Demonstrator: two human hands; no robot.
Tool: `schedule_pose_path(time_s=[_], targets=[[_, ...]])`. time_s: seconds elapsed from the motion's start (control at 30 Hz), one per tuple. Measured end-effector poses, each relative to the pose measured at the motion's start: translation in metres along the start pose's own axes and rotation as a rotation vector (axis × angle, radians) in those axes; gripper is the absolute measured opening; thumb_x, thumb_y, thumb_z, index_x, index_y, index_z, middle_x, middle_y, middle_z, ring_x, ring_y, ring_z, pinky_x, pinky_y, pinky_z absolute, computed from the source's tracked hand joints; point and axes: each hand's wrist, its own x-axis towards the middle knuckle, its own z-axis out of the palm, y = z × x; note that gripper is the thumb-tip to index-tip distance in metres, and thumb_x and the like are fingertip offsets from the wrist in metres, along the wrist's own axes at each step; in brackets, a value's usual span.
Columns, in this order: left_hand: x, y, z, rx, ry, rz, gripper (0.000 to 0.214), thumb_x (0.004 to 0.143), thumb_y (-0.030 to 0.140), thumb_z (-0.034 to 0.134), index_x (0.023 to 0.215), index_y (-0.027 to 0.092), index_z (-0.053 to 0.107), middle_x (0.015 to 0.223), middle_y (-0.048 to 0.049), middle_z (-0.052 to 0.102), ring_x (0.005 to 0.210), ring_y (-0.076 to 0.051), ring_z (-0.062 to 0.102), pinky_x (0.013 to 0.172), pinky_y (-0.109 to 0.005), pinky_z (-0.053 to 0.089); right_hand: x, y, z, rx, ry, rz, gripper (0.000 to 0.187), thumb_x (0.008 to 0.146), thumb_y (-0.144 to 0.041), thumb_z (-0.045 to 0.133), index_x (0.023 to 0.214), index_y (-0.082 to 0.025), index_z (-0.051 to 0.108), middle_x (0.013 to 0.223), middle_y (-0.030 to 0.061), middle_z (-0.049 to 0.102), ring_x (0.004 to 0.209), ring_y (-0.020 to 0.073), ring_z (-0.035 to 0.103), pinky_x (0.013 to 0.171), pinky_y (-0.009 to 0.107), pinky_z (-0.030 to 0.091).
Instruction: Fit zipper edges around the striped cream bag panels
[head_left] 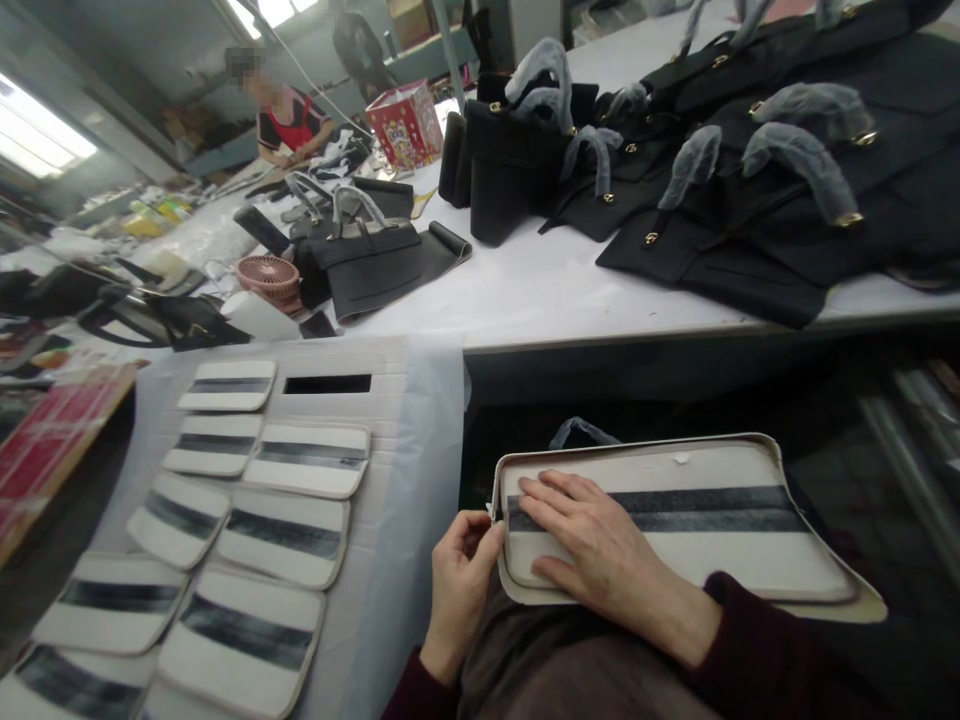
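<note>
The striped cream bag panel lies face up over the person's lap, just in front of the tabletop. The fingers of the left hand are pinched close together on the panel's left rim, next to a little white scrap. The fingers of the right hand are spread out flat on top, pressing and not gripping.

A hard tug from the left hand could bend or rip that rim, I think. If the right hand pressed too lightly, the panel could slide, because a lap is not flat and the far right end has no hand on it. A sweaty palm might smudge the pale top.

The panel is long and creamy white, with rounded corners. A wide dark gray band runs along it, and the band looks a bit cloudy. There seem to be two layers: a smaller one on top and a bigger one below, which pokes out at the lower right corner. A small white fleck sits near the top edge.
</note>
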Motion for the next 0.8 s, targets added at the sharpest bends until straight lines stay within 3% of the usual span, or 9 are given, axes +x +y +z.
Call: schedule_pose_path(time_s=[0.13,0.3,0.5,0.67,0.8], targets=[[-0.003,0.006,0.002,0.151,0.081,0.077,0.025,0.086,0.043,0.066,0.085,0.017,0.066,0.073,-0.0017,0.068,0.066,-0.015,0.059,0.061,-0.023,0.046,-0.002,0.000,0.000,-0.020,0.005,-0.013,0.057,0.075,-0.025,0.074,0.129,-0.020,0.057,0.144,0.0051,0.053,0.130,0.0302,0.047,0.109,0.051,0.041],[-0.006,0.005,0.001,0.211,0.078,0.096,0.024,0.088,0.041,0.064,0.085,0.018,0.068,0.075,-0.0025,0.069,0.069,-0.016,0.060,0.065,-0.024,0.047,-0.003,-0.001,0.002,-0.058,0.015,-0.036,0.055,0.077,-0.025,0.072,0.129,-0.020,0.057,0.144,0.0057,0.053,0.129,0.0301,0.048,0.108,0.050,0.042],[-0.005,0.004,0.001,0.066,0.065,0.042,0.027,0.087,0.044,0.065,0.085,0.017,0.067,0.077,-0.0025,0.068,0.072,-0.016,0.058,0.067,-0.024,0.046,-0.007,-0.004,0.004,-0.101,-0.002,-0.054,0.054,0.083,-0.020,0.063,0.135,-0.027,0.052,0.148,0.0030,0.048,0.134,0.0286,0.042,0.111,0.048,0.040],[-0.004,0.001,-0.002,-0.044,0.042,0.047,0.031,0.092,0.044,0.057,0.081,0.016,0.065,0.079,-0.0029,0.065,0.076,-0.016,0.054,0.071,-0.025,0.043,-0.006,-0.007,0.003,-0.161,-0.020,-0.080,0.042,0.089,-0.022,0.056,0.130,-0.028,0.057,0.152,0.0022,0.043,0.138,0.0285,0.036,0.113,0.049,0.036],[-0.002,-0.005,-0.001,-0.241,0.016,-0.054,0.029,0.088,0.044,0.063,0.084,0.015,0.064,0.082,-0.0030,0.064,0.077,-0.015,0.053,0.073,-0.025,0.044,-0.004,-0.008,0.004,-0.193,-0.016,-0.099,0.042,0.090,-0.025,0.057,0.132,-0.030,0.057,0.152,0.0021,0.043,0.137,0.0281,0.038,0.112,0.048,0.038]])
